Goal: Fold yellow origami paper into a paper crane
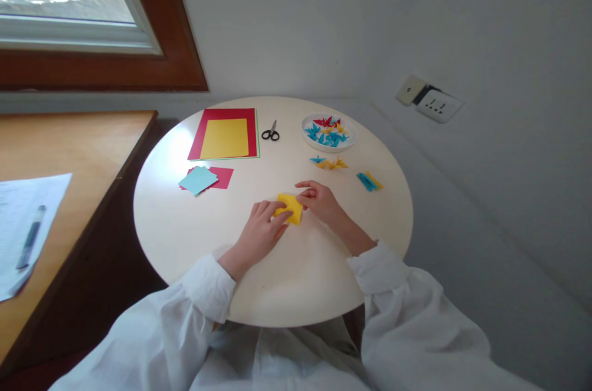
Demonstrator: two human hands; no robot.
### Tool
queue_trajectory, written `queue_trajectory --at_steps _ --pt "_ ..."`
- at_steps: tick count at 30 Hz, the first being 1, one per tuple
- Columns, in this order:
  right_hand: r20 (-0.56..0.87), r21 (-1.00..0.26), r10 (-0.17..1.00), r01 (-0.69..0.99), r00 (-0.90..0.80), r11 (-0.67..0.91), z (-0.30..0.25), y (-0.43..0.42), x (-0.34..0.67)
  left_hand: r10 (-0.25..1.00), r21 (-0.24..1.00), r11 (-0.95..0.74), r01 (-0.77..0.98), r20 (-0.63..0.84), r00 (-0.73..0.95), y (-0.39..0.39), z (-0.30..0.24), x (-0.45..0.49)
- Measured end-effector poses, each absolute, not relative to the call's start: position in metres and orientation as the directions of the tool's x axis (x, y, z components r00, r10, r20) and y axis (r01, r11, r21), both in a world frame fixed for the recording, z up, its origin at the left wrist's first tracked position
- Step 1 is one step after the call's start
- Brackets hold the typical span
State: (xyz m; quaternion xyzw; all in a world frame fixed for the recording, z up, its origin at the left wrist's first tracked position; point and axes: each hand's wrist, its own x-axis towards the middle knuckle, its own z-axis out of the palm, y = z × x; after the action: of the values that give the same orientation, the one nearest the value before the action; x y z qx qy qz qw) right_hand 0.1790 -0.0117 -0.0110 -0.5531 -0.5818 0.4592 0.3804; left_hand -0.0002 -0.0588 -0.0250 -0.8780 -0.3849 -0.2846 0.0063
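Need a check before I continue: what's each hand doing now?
Left hand: finger and thumb on the yellow paper; grip can't be told.
Right hand: fingertips at its right edge; pinch unclear.

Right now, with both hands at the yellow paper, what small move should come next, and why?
I'd probably steady the yellow paper with the left hand and let the right hand work its right edge: the left thumb and fingers reach over the paper, and the right fingertips are at that edge.
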Motion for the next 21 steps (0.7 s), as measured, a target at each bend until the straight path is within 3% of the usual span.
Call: queue_trajectory --at_steps 3,7,11,15,18,21 --pt "-0.1 -0.962 0.99 0.264 -0.095 -0.072 -0.009 -0.014 0.177 0.655 0.177 -0.704 0.688 0.538 0.531 -0.057 -0.025 -0.002" --pt "-0.098 -0.953 0.986 0.298 -0.131 -0.055 -0.01 -0.016 0.177 0.706 0.244 -0.664 0.707 0.515 0.487 -0.054 -0.026 -0.005" --pt "0.097 -0.878 0.976 0.445 -0.195 0.176 -0.016 -0.02 0.182 0.766 0.292 -0.617 0.731 0.436 0.472 -0.053 -0.028 -0.007" --pt "0.363 -0.691 0.851 0.502 -0.381 0.52 -0.018 -0.029 0.188 0.796 0.314 -0.589 0.745 0.386 0.467 -0.055 -0.032 -0.007" --pt "0.348 -0.559 0.79 0.565 -0.505 0.607 -0.018 -0.036 0.188 0.815 0.356 -0.567 0.743 0.373 0.444 -0.056 -0.033 -0.006" --pt "0.322 -0.51 0.783 0.599 -0.532 0.617 -0.018 -0.04 0.187 0.832 0.401 -0.549 0.733 0.348 0.433 -0.057 -0.031 -0.006"
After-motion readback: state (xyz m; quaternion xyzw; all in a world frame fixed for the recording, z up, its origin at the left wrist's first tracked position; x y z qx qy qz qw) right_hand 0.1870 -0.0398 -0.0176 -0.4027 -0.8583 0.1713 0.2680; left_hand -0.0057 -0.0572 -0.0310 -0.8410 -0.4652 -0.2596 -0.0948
